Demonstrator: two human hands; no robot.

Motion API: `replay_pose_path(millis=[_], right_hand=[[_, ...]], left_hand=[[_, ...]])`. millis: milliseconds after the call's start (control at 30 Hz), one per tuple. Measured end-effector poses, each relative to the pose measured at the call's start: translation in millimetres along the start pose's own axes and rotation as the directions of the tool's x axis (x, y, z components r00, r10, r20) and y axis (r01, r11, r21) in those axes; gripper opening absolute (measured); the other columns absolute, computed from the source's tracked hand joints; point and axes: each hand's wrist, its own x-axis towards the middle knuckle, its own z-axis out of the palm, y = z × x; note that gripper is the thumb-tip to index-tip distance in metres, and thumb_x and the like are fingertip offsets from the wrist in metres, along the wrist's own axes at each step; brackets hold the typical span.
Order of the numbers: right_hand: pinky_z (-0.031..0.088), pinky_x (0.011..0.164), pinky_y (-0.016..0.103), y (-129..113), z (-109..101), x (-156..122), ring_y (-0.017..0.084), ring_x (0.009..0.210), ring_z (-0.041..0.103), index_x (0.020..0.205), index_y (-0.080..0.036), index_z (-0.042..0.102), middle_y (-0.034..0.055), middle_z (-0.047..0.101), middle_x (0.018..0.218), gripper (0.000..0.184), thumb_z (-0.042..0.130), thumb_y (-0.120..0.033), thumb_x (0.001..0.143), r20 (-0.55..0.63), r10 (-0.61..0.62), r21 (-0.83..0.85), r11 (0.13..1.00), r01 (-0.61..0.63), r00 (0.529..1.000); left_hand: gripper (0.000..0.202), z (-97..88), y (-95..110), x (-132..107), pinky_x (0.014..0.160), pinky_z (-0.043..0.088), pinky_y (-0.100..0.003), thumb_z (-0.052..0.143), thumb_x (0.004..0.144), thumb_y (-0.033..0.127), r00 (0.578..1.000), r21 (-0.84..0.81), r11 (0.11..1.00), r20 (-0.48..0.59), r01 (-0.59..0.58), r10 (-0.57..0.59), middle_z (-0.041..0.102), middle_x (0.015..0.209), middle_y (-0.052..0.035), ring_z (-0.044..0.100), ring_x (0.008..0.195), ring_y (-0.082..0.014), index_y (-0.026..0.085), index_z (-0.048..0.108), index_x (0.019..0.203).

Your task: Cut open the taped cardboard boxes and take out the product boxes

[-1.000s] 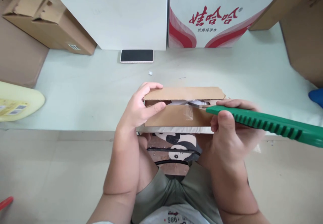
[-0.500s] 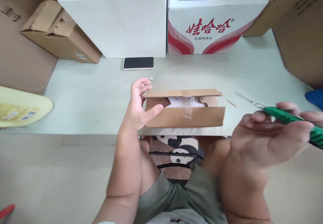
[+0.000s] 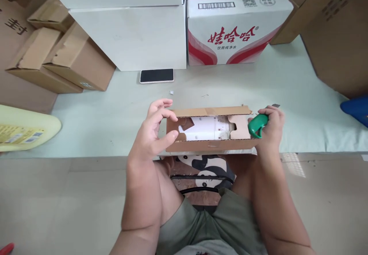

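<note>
A small brown cardboard box (image 3: 212, 145) lies at the table's near edge, its long top flaps parted so that white contents (image 3: 207, 128) show inside. My left hand (image 3: 153, 132) grips the box's left end, thumb on the near wall and fingers curled over the far flap. My right hand (image 3: 268, 126) is closed round a green utility knife (image 3: 257, 125) and rests against the box's right end. The knife points away from me, its blade tip just past my fingers.
A phone (image 3: 156, 76) lies face up behind the box. White cartons (image 3: 129, 36) and a red-printed carton (image 3: 232, 32) line the back of the table. Brown boxes (image 3: 63, 61) stand at left and at right (image 3: 336, 36). A yellow object (image 3: 25, 128) sits at left, a blue one (image 3: 356, 109) at right.
The right hand drew the knife off to the right, then returned to the box's right end with the knife turned end-on. The top flaps now stand wider apart. The left hand stayed on the left end.
</note>
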Motion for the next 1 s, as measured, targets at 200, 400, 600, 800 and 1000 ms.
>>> replay_pose_path(millis=[200, 400, 600, 800, 1000], right_hand=[[0.052, 0.108, 0.059, 15.4, 22.7, -5.8, 0.036, 0.141, 0.050, 0.120, -0.023, 0.059, 0.0190, 0.044, 0.152, 0.048, 0.062, -0.041, 0.076, 0.170, 0.148, -0.050, 0.989, -0.141, 0.974], [0.030, 0.121, 0.075, 14.4, 26.4, -6.2, 0.043, 0.155, 0.035, 0.118, -0.022, 0.067, 0.0184, 0.046, 0.155, 0.047, 0.069, -0.042, 0.075, 0.105, 0.150, -0.013, 0.989, -0.150, 0.983], [0.050, 0.110, 0.055, -43.3, 6.5, -12.8, 0.025, 0.112, 0.066, 0.095, -0.025, 0.075, 0.0064, 0.067, 0.107, 0.027, 0.052, -0.038, 0.093, -0.179, -0.162, 0.534, 0.812, 0.234, 0.971], [0.050, 0.104, 0.053, -68.4, 1.7, -20.1, 0.026, 0.114, 0.062, 0.101, -0.032, 0.084, 0.0074, 0.062, 0.114, 0.058, 0.033, -0.059, 0.104, -0.003, -0.491, 0.581, 0.708, 0.402, 0.871], [0.039, 0.116, 0.061, -60.9, 4.0, -19.4, 0.032, 0.125, 0.057, 0.096, -0.032, 0.085, 0.0082, 0.057, 0.123, 0.071, 0.025, -0.072, 0.101, 0.103, -0.463, 0.439, 0.815, 0.378, 0.880]], left_hand=[[0.032, -1.2, -1.4, -0.9, 0.119, 0.051, -0.059, 0.069, 0.086, 0.049, 1.000, 0.017, 1.000, 0.029, -0.009, 0.009, 0.049, 0.151, -0.0132, 0.048, 0.150, -0.0371, 0.028, 0.063, 0.108], [0.037, -3.8, -0.5, -4.0, 0.120, 0.049, -0.060, 0.072, 0.082, 0.050, 0.998, 0.024, 1.000, 0.063, -0.006, 0.004, 0.047, 0.155, -0.0127, 0.042, 0.154, -0.0384, 0.030, 0.063, 0.111], [0.039, -3.8, 0.3, -3.9, 0.126, 0.040, -0.064, 0.074, 0.079, 0.053, 0.998, 0.049, 0.999, 0.066, -0.024, 0.021, 0.044, 0.156, -0.0113, 0.040, 0.155, -0.0378, 0.030, 0.066, 0.109], [0.022, -0.3, -0.6, -3.6, 0.126, 0.041, -0.066, 0.060, 0.090, 0.040, 0.993, 0.145, 0.983, 0.057, -0.110, 0.102, 0.034, 0.169, 0.0017, 0.032, 0.160, -0.0401, 0.031, 0.080, 0.091], [0.034, 3.1, 1.7, -6.1, 0.129, 0.036, -0.070, 0.053, 0.088, 0.023, 0.995, 0.233, 0.969, 0.066, -0.083, 0.070, 0.019, 0.179, 0.0109, 0.021, 0.166, -0.0432, 0.032, 0.084, 0.101]])
